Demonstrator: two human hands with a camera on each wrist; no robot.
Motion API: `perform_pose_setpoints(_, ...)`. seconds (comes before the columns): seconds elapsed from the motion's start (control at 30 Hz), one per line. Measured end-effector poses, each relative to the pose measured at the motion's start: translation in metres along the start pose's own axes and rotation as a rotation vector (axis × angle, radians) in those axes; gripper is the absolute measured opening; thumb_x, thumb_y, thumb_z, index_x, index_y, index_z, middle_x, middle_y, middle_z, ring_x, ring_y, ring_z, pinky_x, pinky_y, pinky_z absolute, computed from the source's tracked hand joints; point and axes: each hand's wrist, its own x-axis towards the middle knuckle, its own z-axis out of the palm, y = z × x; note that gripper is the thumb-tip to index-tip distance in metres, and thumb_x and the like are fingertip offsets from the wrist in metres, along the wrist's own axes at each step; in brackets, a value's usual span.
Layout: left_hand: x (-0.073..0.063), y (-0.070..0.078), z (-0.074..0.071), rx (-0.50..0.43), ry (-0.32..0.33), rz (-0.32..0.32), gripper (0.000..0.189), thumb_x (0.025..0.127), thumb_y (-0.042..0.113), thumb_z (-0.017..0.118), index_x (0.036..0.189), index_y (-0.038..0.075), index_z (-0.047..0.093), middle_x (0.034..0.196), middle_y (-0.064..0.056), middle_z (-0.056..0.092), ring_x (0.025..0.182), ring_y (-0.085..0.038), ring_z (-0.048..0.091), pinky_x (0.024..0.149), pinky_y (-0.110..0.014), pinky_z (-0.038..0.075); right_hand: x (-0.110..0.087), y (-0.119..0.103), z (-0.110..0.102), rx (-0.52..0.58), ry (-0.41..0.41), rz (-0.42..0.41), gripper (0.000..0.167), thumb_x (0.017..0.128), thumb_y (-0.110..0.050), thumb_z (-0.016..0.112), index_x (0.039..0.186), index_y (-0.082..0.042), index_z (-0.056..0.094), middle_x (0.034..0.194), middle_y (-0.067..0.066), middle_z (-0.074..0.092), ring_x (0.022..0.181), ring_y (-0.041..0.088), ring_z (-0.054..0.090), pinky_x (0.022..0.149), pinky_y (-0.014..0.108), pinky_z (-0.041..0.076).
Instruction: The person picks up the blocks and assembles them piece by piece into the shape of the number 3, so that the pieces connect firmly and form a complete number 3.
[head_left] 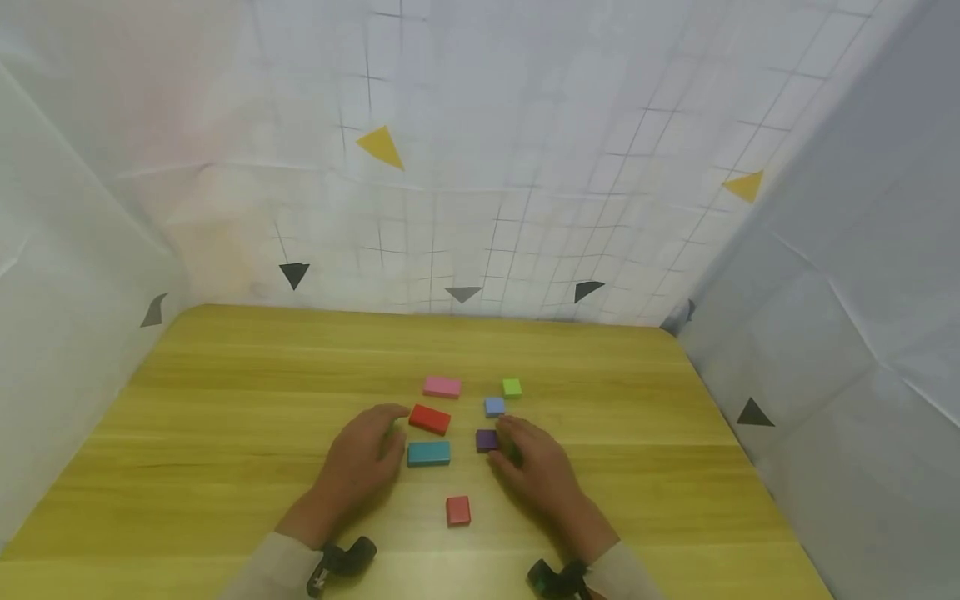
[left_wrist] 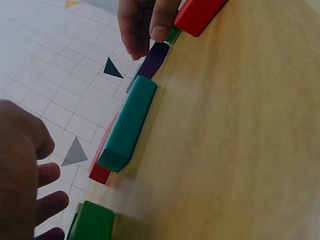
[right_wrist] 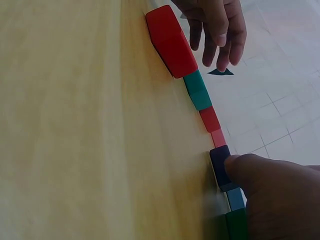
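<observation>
While a loose group of coloured blocks lies between two bare hands, the left hand (head_left: 358, 458) is the nearer one to the long red block (head_left: 430, 419). That block begins at the index fingertip, touching or just beside it, and its long axis slants away to the right of the hand and slightly toward the person. The left fingers are relaxed and gently curved, the thumb apart from the index finger, with nothing visibly gripped; the left wrist view shows a green block (left_wrist: 92, 221) just beside these fingers. Just right of the left thumb lies a teal block (head_left: 428, 454), its long axis running left to right, one end facing the thumb. Beyond the left fingertips and to their right is a pink block (head_left: 442, 387), lying lengthwise from side to side. Between the hands, closer to the person than either set of fingertips, sits a small red block (head_left: 458, 511). At the right hand (head_left: 540, 471), a purple block (head_left: 486, 441) reaches leftward from the grip. This hand is loosely curved, thumb and index finger spread; the thumb seems to touch the block, but whether it is pinched cannot be told. Just beyond the right fingertips is a blue block (head_left: 494, 406), then a lime block (head_left: 512, 387).
</observation>
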Motion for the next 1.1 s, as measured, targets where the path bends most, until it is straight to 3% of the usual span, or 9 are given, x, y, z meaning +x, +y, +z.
perform_pose_setpoints(0.2,0.001,0.004,0.003,0.007,-0.037,-0.018,0.034,0.092,0.014,0.067,0.125,0.007,0.065,0.125,-0.005,0.067,0.120,-0.024,0.061,0.101,-0.044,0.050,0.001,0.000,0.000,-0.013,-0.006,-0.013,0.045,0.089,-0.031,0.075,0.128,-0.012,0.065,0.135,0.004,0.063,0.125,0.022,0.059,0.103,0.043,0.048)
perform_pose_setpoints(0.53,0.008,0.007,0.008,0.010,-0.105,-0.055,0.031,0.094,0.020,0.068,0.124,0.013,0.065,0.129,0.000,0.064,0.123,-0.018,0.059,0.102,-0.041,0.050,0.003,-0.002,0.002,-0.004,-0.005,-0.033,0.043,0.088,-0.028,0.076,0.126,-0.010,0.067,0.133,0.003,0.064,0.123,0.022,0.061,0.102,0.042,0.050)
perform_pose_setpoints(0.9,0.014,0.010,0.011,0.042,-0.109,-0.087,0.028,0.092,0.021,0.070,0.119,0.014,0.069,0.125,0.001,0.066,0.119,-0.017,0.061,0.098,-0.038,0.052,0.007,-0.004,0.002,0.004,0.008,-0.074,0.041,0.086,-0.024,0.079,0.123,-0.009,0.068,0.130,0.004,0.065,0.120,0.022,0.062,0.100,0.040,0.051)
perform_pose_setpoints(1.1,0.015,0.007,0.016,0.031,-0.128,-0.099,0.029,0.092,0.020,0.070,0.121,0.015,0.068,0.126,0.003,0.066,0.120,-0.015,0.061,0.099,-0.036,0.052,0.008,-0.005,0.001,0.013,-0.018,-0.040,0.039,0.087,-0.023,0.078,0.123,-0.011,0.068,0.131,0.002,0.065,0.121,0.020,0.062,0.101,0.038,0.050)
